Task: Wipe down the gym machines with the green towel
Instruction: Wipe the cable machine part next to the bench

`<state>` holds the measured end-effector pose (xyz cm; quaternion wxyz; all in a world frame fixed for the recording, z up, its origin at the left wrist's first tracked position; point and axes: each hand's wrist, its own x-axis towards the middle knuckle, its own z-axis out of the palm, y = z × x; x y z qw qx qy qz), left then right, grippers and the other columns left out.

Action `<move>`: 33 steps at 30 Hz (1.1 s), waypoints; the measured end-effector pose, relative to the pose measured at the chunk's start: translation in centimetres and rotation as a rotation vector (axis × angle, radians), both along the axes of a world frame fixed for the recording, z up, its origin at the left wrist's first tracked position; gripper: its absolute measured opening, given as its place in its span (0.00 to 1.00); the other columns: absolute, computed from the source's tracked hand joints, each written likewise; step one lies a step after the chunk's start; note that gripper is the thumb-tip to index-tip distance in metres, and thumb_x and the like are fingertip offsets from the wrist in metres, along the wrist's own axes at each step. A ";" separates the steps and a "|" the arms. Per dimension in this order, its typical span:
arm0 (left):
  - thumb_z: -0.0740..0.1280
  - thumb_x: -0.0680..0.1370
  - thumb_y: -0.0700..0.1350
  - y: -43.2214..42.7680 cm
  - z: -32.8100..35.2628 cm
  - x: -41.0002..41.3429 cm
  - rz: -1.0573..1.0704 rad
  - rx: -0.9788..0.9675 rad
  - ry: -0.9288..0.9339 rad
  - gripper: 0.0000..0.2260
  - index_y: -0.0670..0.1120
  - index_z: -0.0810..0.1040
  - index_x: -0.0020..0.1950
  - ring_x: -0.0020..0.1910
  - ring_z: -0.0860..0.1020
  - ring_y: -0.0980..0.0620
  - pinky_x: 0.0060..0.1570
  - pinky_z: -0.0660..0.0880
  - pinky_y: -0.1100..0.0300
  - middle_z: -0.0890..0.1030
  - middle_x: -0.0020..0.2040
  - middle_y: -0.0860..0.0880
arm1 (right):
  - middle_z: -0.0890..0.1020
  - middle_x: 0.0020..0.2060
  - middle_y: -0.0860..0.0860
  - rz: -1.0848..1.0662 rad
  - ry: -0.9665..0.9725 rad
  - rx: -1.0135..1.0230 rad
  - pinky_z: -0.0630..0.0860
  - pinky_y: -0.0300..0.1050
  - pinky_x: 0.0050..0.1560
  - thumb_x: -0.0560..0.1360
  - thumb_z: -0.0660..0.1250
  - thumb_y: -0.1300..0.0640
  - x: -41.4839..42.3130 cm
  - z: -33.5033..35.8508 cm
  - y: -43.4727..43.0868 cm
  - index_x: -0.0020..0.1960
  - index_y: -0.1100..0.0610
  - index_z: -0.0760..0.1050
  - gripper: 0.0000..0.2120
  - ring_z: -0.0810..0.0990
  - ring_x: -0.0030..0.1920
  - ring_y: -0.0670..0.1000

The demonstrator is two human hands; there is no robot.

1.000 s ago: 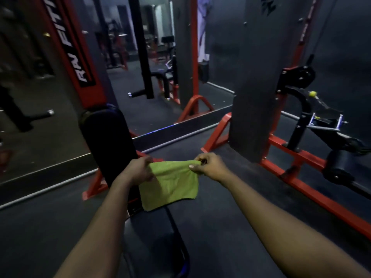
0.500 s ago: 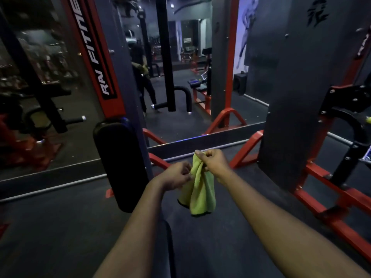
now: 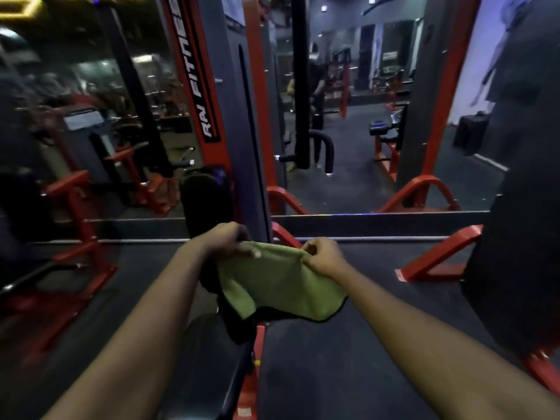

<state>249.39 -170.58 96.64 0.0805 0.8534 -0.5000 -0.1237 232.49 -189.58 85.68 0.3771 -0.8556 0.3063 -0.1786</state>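
Holds the towel (image 3: 281,283) spread in mid-air, low in the middle of the view, above the floor (image 3: 348,374). Hangs it by the top edge, with that edge as the long axis, running left to right, and the loose lower edge drooping back toward the body. Cannot tell whether that lower edge brushes the dark seat part beneath. Pinches the left corner with the left hand (image 3: 225,242), fingers curled over the cloth. Pinches the right corner with the right hand (image 3: 322,257), thumb and forefinger closed on the hem. Reaches about equally far with both, the left slightly higher. Finds the pad (image 3: 206,201) just beyond and left of the left hand, upright, long axis vertical, against the post (image 3: 233,131). Puts the left hand nearer to it, the right well apart from it. Looks like readying the cloth, with no wiping yet. Probably calls next for gathering the towel into one hand, carrying it forward and left onto the pad, then stroking up and down.
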 end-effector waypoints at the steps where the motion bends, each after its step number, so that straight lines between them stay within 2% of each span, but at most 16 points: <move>1: 0.76 0.72 0.58 1.3 0.1 -0.1 0.003 0.067 -0.015 0.17 0.47 0.83 0.52 0.48 0.80 0.51 0.43 0.71 0.60 0.82 0.46 0.50 | 0.85 0.40 0.47 0.018 0.028 -0.064 0.73 0.44 0.50 0.73 0.73 0.57 0.1 0.5 0.0 0.45 0.52 0.84 0.02 0.82 0.47 0.49; 3: 0.77 0.73 0.56 3.5 0.2 -0.2 0.035 0.116 -0.053 0.16 0.47 0.83 0.53 0.48 0.79 0.52 0.41 0.68 0.62 0.82 0.46 0.50 | 0.85 0.44 0.46 0.039 0.127 -0.189 0.66 0.53 0.66 0.76 0.71 0.49 0.2 1.3 0.2 0.45 0.48 0.82 0.04 0.79 0.54 0.50; 5: 0.75 0.74 0.56 6.0 0.7 -0.6 0.105 0.076 -0.071 0.13 0.49 0.81 0.49 0.47 0.78 0.52 0.42 0.67 0.61 0.81 0.45 0.51 | 0.84 0.48 0.46 0.109 0.252 -0.264 0.58 0.62 0.72 0.78 0.69 0.43 0.1 1.1 0.7 0.48 0.48 0.80 0.09 0.78 0.59 0.52; 7: 0.73 0.76 0.58 8.2 1.3 -0.6 0.168 0.042 -0.075 0.13 0.50 0.78 0.47 0.48 0.78 0.49 0.43 0.70 0.57 0.80 0.45 0.51 | 0.84 0.52 0.47 0.188 0.313 -0.290 0.56 0.63 0.72 0.80 0.66 0.40 -0.1 0.0 1.7 0.51 0.48 0.79 0.12 0.77 0.61 0.52; 9: 0.70 0.78 0.59 10.0 1.8 -0.5 0.208 0.042 -0.077 0.15 0.48 0.77 0.50 0.52 0.78 0.48 0.48 0.72 0.55 0.79 0.49 0.49 | 0.84 0.52 0.47 0.225 0.308 -0.288 0.58 0.59 0.67 0.81 0.62 0.38 0.0 -1.2 3.1 0.49 0.47 0.76 0.14 0.77 0.62 0.52; 12: 0.70 0.77 0.60 13.1 3.0 -0.1 0.255 -0.018 -0.098 0.17 0.46 0.76 0.49 0.50 0.77 0.48 0.45 0.70 0.55 0.79 0.47 0.49 | 0.84 0.51 0.49 0.246 0.235 -0.250 0.60 0.54 0.62 0.83 0.58 0.40 0.9 -1.8 5.8 0.50 0.48 0.70 0.13 0.78 0.60 0.55; 14: 0.70 0.76 0.62 15.0 3.8 0.7 0.287 -0.080 -0.066 0.18 0.47 0.76 0.47 0.48 0.78 0.49 0.44 0.71 0.55 0.80 0.46 0.50 | 0.82 0.49 0.49 0.266 0.190 -0.214 0.61 0.52 0.60 0.84 0.59 0.42 1.5 -0.9 6.8 0.52 0.50 0.68 0.12 0.78 0.58 0.55; 16: 0.65 0.79 0.62 16.8 4.6 1.4 0.344 -0.107 0.017 0.17 0.48 0.77 0.49 0.52 0.78 0.50 0.53 0.74 0.55 0.81 0.51 0.50 | 0.80 0.47 0.46 0.322 0.192 -0.174 0.62 0.53 0.60 0.83 0.62 0.42 1.8 0.2 7.1 0.50 0.49 0.70 0.11 0.77 0.57 0.53; 18: 0.62 0.83 0.54 18.1 5.0 2.2 0.396 -0.105 0.061 0.12 0.47 0.78 0.53 0.57 0.77 0.48 0.61 0.73 0.53 0.80 0.57 0.47 | 0.80 0.46 0.45 0.395 0.243 -0.177 0.64 0.55 0.61 0.82 0.63 0.41 2.4 1.1 7.5 0.44 0.47 0.72 0.12 0.77 0.56 0.51; 20: 0.61 0.82 0.45 19.3 5.2 2.9 0.401 -0.047 0.004 0.09 0.44 0.79 0.57 0.56 0.77 0.47 0.59 0.73 0.55 0.80 0.58 0.45 | 0.80 0.46 0.45 0.408 0.278 -0.214 0.65 0.55 0.61 0.82 0.63 0.41 3.0 1.9 8.3 0.41 0.47 0.72 0.14 0.77 0.56 0.51; 23: 0.65 0.79 0.41 20.7 4.8 4.0 0.364 0.022 -0.136 0.09 0.43 0.81 0.57 0.57 0.79 0.45 0.55 0.73 0.58 0.82 0.57 0.44 | 0.80 0.54 0.47 0.380 0.299 -0.299 0.66 0.56 0.62 0.81 0.66 0.46 4.0 2.8 9.3 0.49 0.48 0.75 0.07 0.76 0.61 0.52; 26: 0.72 0.76 0.42 21.9 4.5 4.7 0.335 0.071 -0.232 0.06 0.45 0.83 0.53 0.54 0.80 0.47 0.52 0.73 0.59 0.84 0.52 0.45 | 0.79 0.53 0.48 0.362 0.356 -0.374 0.64 0.52 0.57 0.80 0.69 0.52 4.7 3.7 10.4 0.50 0.50 0.72 0.06 0.76 0.62 0.54; 29: 0.76 0.72 0.41 22.9 3.6 5.2 0.328 0.110 -0.254 0.04 0.45 0.82 0.44 0.45 0.80 0.49 0.44 0.72 0.60 0.83 0.44 0.47 | 0.81 0.53 0.50 0.342 0.389 -0.489 0.66 0.50 0.59 0.78 0.71 0.56 5.5 5.1 11.8 0.53 0.51 0.75 0.06 0.76 0.62 0.55; 31: 0.78 0.70 0.39 23.9 3.1 5.7 0.352 0.093 -0.233 0.11 0.47 0.76 0.38 0.39 0.76 0.52 0.36 0.69 0.63 0.80 0.38 0.51 | 0.82 0.51 0.49 0.311 0.404 -0.542 0.66 0.50 0.59 0.76 0.74 0.52 5.8 6.0 12.3 0.53 0.50 0.79 0.07 0.77 0.62 0.54; 33: 0.79 0.68 0.39 24.8 2.9 6.2 0.362 0.067 -0.199 0.16 0.49 0.71 0.36 0.35 0.74 0.55 0.31 0.66 0.63 0.77 0.37 0.53 | 0.82 0.47 0.48 0.281 0.413 -0.566 0.67 0.51 0.60 0.73 0.77 0.47 5.8 6.7 12.2 0.43 0.49 0.78 0.09 0.78 0.59 0.53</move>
